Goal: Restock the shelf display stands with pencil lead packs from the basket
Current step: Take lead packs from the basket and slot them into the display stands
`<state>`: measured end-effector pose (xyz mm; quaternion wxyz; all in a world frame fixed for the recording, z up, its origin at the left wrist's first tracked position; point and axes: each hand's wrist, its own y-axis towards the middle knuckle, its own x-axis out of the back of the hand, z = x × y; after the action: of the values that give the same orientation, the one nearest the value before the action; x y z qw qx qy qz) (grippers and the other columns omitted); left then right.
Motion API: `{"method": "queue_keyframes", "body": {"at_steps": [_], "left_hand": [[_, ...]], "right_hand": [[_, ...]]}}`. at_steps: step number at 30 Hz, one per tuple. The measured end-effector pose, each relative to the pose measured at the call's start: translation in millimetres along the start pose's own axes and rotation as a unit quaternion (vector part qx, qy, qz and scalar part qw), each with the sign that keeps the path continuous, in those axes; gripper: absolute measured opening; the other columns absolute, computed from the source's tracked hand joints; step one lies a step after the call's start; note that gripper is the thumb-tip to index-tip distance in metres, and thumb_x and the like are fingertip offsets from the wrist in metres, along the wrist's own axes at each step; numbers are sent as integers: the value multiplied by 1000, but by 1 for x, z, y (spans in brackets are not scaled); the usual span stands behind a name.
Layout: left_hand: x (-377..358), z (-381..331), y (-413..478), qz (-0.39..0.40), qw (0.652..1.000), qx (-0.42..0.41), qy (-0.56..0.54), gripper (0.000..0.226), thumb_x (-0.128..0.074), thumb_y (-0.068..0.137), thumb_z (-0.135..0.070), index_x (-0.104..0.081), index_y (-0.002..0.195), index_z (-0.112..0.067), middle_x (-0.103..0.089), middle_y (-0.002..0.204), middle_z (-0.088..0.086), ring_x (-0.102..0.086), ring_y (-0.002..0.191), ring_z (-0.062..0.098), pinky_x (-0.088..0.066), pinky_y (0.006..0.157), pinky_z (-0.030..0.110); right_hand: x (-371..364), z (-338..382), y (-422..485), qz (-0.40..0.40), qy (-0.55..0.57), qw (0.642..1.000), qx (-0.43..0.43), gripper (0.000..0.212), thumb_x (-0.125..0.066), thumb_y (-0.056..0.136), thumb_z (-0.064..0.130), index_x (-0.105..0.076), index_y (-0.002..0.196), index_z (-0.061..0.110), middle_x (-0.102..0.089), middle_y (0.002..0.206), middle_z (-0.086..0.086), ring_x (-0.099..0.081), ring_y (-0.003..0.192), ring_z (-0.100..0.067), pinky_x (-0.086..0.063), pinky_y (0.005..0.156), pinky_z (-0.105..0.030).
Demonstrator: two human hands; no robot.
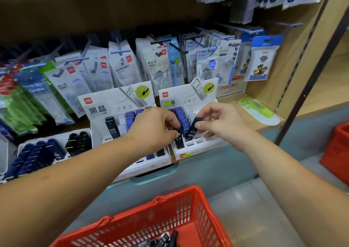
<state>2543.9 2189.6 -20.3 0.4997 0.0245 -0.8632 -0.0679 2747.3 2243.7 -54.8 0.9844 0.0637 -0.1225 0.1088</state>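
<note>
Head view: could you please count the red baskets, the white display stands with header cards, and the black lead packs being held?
Red baskets: 2
White display stands: 2
Black lead packs being held: 2
Total: 6

Stationery aisle, pretty dim up top

Wooden shelf unit (268, 93) with a brown back panel (75, 10), metal peg hooks (222, 27), grey floor (251, 209).
</note>
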Motion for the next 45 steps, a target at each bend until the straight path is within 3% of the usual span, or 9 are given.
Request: {"method": "queue_keyframes", "body": {"at_steps": [6,13,16,18,24,28,35,41,45], "left_hand": [[-2,-4,4,-10,997,-44,68,8,-79,84,-26,-77,88,-33,-67,79,-25,-63,98,13,-43,104,47],[-6,-5,3,17,995,-37,92,9,-82,80,-32,-77,87,-31,-68,80,-20,-59,95,8,-35,101,39],[3,1,3,11,999,-19,24,20,-83,80,-26,-76,99,-28,-66,93,-18,-61,91,2,-50,87,22],[11,5,4,6,1000,-15,4,20,-79,84,-22,-75,103,-26,-67,100,-15,-61,91,0,-45,74,6],[17,8,20,-26,997,-27,71,21,-75,87,-25,-74,108,-25,-64,112,-7,-60,107,16,-50,95,33],[9,6,29,17,996,-19,89,42,-77,88,-39,-69,126,-24,-64,128,-6,-59,119,17,-49,102,33],[1,17,35,12,997,-19,79,43,-76,87,-46,-71,126,-28,-66,125,-10,-58,120,16,-44,107,39],[0,19,35,3,997,-24,79,45,-76,87,-46,-69,128,-28,-64,128,-11,-56,122,15,-43,109,36],[1,18,34,5,997,-26,75,45,-76,88,-45,-69,129,-28,-63,130,-11,-55,124,14,-43,109,34]], "right_hand": [[1,11,2,-18,12,999,24,19,-77,83,-6,-69,85,10,-70,74,-10,-72,63,-25,-58,58,-36],[5,11,9,-51,42,998,19,16,-73,87,-5,-68,97,6,-68,78,-15,-69,62,-23,-57,58,-38],[5,8,11,-70,50,996,21,16,-70,90,-4,-68,98,10,-66,82,-15,-67,61,-20,-56,55,-35],[8,7,13,-100,58,993,23,18,-68,92,-2,-67,97,14,-64,82,-13,-64,59,-19,-55,52,-34],[14,-5,34,-158,42,986,43,26,-70,90,-5,-70,90,21,-68,84,-8,-66,67,-19,-58,59,-36],[8,-19,50,-146,7,989,32,25,-73,87,-4,-73,88,21,-69,77,2,-67,75,-17,-61,82,-47],[-3,-32,71,-118,-54,988,83,37,-65,91,-4,-70,88,32,-69,81,10,-65,74,-4,-53,70,-23],[-2,-35,78,-116,-49,988,94,39,-63,91,-5,-70,87,33,-68,75,14,-69,80,-22,-61,85,-48],[-1,-27,76,-68,-110,985,113,34,-63,93,-1,-69,89,32,-66,81,9,-67,81,-18,-56,76,-30]]}}
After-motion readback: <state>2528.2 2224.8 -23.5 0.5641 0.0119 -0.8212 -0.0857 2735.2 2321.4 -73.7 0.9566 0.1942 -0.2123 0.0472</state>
